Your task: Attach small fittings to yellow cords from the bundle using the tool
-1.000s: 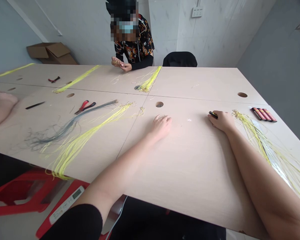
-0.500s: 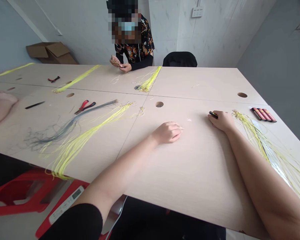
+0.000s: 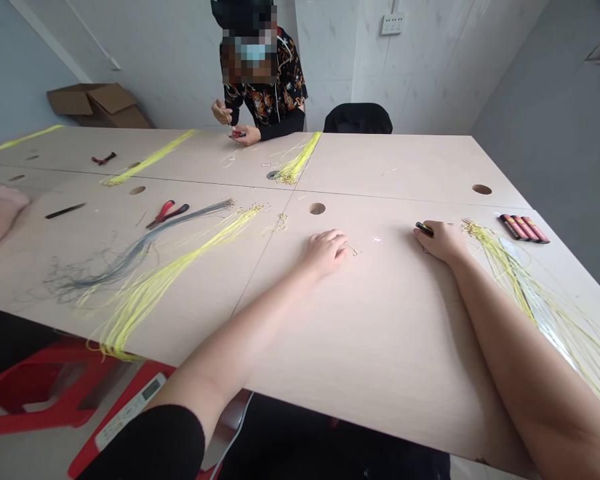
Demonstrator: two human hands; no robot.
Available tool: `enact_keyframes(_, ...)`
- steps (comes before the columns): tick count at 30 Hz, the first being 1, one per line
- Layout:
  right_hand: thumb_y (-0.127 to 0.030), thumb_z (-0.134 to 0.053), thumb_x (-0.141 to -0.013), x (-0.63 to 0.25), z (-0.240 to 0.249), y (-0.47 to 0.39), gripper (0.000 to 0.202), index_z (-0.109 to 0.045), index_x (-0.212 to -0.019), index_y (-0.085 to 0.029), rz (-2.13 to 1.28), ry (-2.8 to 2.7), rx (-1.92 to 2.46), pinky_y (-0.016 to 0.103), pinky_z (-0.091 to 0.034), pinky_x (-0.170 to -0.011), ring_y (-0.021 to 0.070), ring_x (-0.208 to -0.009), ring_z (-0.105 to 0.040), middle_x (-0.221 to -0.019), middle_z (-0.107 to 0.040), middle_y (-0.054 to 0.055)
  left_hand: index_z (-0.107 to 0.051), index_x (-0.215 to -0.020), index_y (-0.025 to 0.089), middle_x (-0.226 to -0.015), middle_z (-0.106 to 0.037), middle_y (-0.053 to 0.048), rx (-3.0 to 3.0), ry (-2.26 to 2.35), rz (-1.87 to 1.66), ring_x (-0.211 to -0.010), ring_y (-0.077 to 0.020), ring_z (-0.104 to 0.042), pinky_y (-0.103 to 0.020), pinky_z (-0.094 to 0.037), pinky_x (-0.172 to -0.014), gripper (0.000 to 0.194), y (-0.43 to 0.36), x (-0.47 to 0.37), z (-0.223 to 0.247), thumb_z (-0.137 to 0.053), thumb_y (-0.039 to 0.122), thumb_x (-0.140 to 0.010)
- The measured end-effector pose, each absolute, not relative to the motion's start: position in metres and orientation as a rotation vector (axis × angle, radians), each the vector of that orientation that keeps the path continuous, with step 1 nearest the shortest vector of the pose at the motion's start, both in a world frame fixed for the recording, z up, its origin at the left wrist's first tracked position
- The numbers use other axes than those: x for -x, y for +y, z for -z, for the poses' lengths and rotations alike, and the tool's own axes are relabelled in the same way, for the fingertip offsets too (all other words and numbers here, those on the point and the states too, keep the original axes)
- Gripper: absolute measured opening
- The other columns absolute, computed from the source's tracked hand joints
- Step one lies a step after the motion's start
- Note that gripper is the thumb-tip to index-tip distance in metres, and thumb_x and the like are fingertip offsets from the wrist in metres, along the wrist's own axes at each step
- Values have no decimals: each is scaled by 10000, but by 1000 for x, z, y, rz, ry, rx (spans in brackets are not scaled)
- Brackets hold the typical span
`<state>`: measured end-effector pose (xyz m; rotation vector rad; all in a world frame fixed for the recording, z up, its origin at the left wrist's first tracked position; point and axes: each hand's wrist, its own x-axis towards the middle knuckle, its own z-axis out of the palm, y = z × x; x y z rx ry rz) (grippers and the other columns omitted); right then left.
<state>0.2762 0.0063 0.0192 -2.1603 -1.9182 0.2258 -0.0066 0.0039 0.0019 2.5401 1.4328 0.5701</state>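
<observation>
Holding a small gold-coloured curved wire hook (image 3: 355,252) at the nearly closed fingertips of the left hand (image 3: 326,253), just at the pale wooden surface (image 3: 340,347). Gripping a stubby black-and-yellow tool (image 3: 424,229) in the curled right hand (image 3: 445,241), well apart from the hook. Judging by that gap, probably only partway through with this hook. Cannot tell finished from unfinished among the long bright-yellow strands (image 3: 200,249) off to the left or the yellow-green strands (image 3: 496,256) beside the right hand.
</observation>
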Motion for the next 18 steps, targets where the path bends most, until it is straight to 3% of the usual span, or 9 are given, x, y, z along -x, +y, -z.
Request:
enact_keyframes(7,-349,-464,-766,-278,-18,7,245,-502,-574,-200,-249,-1931,2163,266,-304,-569,167,-551,-458,-543,-541,38,-643,-815,205,-1050,-677,-25,-2493,1396,-599,-961,-184,-601,-331,-440,-848,103,4,7,-5,-541,190,-814)
enact_keyframes(18,-350,-468,-756,-277,-19,7,238,-481,-570,-202,-221,-1942,2173,268,-300,-557,170,-546,-450,-537,-533,39,-592,-835,193,-1164,-599,-50,-2502,1481,-453,-1057,-224,-504,-372,-410,-828,135,1,3,-1,-464,195,-879)
